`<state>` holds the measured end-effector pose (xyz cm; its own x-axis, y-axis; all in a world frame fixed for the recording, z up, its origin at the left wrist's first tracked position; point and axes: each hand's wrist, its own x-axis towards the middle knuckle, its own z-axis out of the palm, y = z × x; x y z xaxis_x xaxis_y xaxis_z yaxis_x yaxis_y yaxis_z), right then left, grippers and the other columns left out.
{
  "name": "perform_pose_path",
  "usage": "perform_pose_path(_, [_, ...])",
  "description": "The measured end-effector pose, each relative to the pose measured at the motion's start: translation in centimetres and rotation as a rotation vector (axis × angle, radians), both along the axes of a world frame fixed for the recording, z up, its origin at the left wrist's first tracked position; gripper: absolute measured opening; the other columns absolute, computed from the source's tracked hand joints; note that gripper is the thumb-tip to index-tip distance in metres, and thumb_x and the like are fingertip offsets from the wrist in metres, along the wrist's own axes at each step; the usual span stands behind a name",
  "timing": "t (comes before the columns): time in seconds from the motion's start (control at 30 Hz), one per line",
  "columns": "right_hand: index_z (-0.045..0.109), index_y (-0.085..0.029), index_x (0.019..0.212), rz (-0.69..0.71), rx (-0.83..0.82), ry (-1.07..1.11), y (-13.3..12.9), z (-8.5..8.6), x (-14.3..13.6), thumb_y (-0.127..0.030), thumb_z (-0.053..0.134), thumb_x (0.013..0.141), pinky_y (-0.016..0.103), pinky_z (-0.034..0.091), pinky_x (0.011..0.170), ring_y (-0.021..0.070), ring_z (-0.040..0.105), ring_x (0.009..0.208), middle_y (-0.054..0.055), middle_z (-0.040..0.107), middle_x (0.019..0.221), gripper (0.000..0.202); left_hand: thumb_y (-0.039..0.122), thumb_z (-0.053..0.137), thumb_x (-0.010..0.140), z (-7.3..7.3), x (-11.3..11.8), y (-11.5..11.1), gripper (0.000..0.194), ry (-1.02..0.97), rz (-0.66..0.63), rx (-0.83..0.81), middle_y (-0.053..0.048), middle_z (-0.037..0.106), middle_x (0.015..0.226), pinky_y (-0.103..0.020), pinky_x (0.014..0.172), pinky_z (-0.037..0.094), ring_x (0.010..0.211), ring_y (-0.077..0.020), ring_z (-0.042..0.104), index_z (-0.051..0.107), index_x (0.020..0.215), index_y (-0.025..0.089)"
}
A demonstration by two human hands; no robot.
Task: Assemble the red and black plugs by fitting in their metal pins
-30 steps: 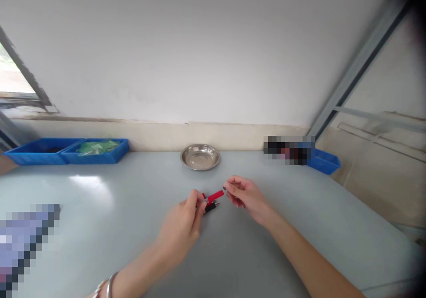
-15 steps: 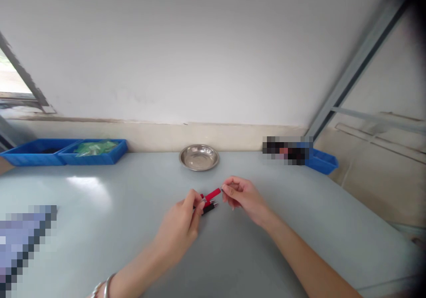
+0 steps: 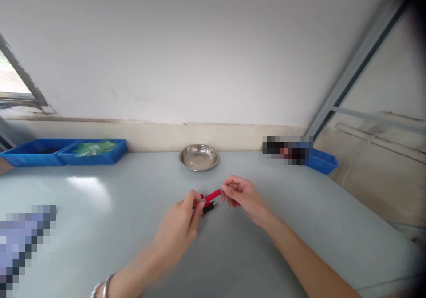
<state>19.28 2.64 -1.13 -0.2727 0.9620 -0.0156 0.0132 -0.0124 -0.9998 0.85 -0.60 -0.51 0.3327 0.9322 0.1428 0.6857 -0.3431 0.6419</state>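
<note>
A red pen (image 3: 213, 195) spans the gap between my hands, slightly tilted up to the right. My left hand (image 3: 181, 216) is closed around its left end in a pinch. At its other end, the thumb and forefinger of my right hand (image 3: 244, 198) pinch the tip, and the fingers hide what exactly lies there. Just below the held pen, a black pen (image 3: 208, 208) with a silvery tip lies near another red one, both partly covered by my left fingers.
A shallow metal dish (image 3: 199, 168) stands by the wall. At the back left are two blue bins (image 3: 89, 159), one with green plastic bags (image 3: 96, 148). A blue bin (image 3: 322, 162) sits at the back right beside a pixelated patch. Another pixelated area covers the left front.
Almost nothing differs. Both hands keep their places on the red pen, which shows only a very slight shift.
</note>
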Motion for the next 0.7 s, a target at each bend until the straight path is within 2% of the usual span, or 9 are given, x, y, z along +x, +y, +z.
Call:
perform_pose_path(0.37, [0.054,-0.016,0.078,0.018,0.02,-0.03,0.08,-0.09,0.14,-0.04,0.06,0.072,0.02,0.033,0.044,0.0067,0.048,0.045,0.001,0.063,0.069,0.025,0.034,0.03,0.087,0.08,-0.14,0.39,0.022,-0.053,0.022,-0.05,0.0,0.058,0.064,-0.023,0.053,0.034,0.055,-0.0135,0.051,0.043,0.076,0.019])
perform_pose_path(0.7, [0.057,-0.016,0.08,-0.001,0.032,-0.082,-0.03,0.1,-0.13,-0.03,0.061,0.07,0.024,0.041,0.052,0.0078,0.05,0.047,0.002,0.064,0.07,0.018,0.036,0.031,0.087,0.19,-0.39,0.84,0.024,-0.1,0.036,-0.091,0.001,0.057,0.065,-0.023,0.054,0.034,0.056,-0.0132,0.048,0.045,0.076,0.019])
